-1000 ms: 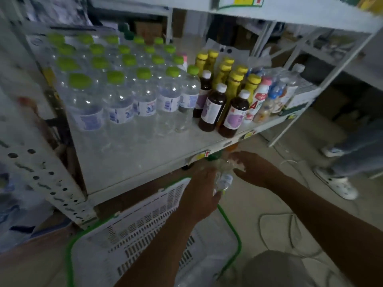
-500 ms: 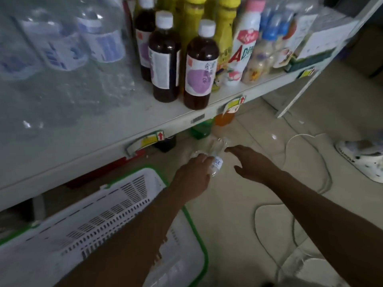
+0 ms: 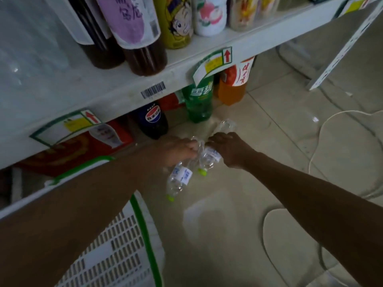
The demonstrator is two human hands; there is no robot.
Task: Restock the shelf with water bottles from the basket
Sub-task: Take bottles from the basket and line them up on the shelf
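Two clear water bottles with green caps hang cap-down low over the tiled floor. My left hand grips the base end of one water bottle. My right hand is closed around the other water bottle, whose far end sticks out past my knuckles. The white basket with a green rim sits at the lower left, partly hidden by my left forearm. The white shelf runs across the top; clear packed water shows blurred at its upper left.
Dark brown bottles, a yellow bottle and a peach drink stand on the shelf. Under it are a Pepsi bottle, a green Sprite bottle, an orange drink and red cartons. A white cable loops over the floor at the right.
The view has dropped close to the floor. My right hand, open before, has closed on a second bottle. Both hands now sit side by side, each with a bottle.
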